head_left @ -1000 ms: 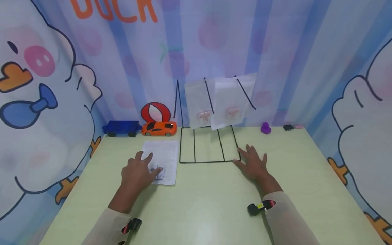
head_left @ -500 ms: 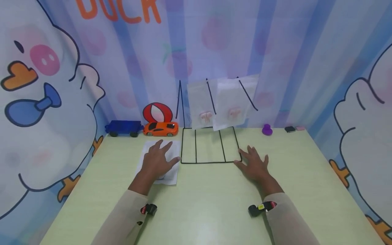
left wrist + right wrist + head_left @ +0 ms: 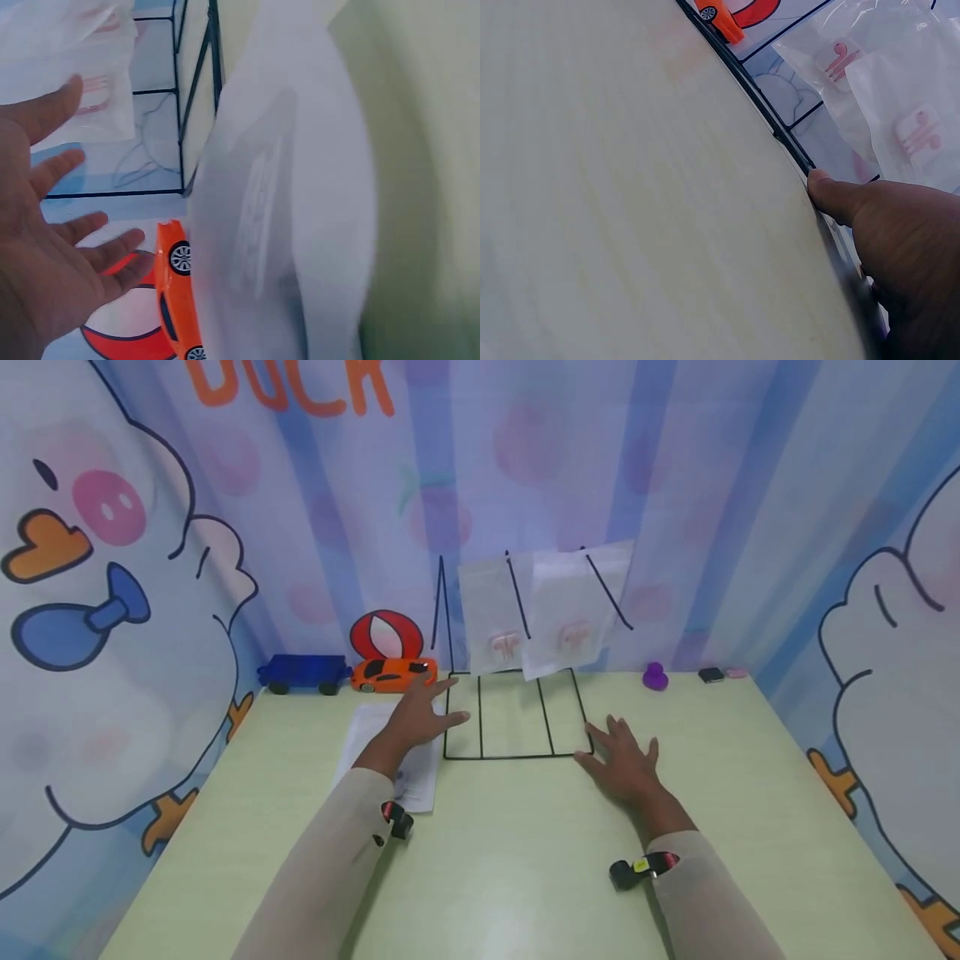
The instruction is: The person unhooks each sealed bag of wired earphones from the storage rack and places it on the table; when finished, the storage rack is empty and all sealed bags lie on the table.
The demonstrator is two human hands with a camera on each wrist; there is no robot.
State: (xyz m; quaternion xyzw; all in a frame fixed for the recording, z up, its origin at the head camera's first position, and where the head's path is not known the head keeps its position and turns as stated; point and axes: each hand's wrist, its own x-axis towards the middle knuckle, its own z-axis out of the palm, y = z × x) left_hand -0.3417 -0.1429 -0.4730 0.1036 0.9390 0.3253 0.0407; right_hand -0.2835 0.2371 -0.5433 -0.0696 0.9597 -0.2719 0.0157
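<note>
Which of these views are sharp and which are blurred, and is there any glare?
Head view: mostly sharp, soft even light, a faint pale sheen on the table. Left wrist view: the white bag is smeared and out of focus; the left hand is clearer. Right wrist view: the right hand is dark and soft.

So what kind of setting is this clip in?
Probably a staged tabletop recording booth, not a home or shop: a pale green table enclosed by cartoon duck curtains, with toy cars and a black wire rack holding bagged earphones.
</note>
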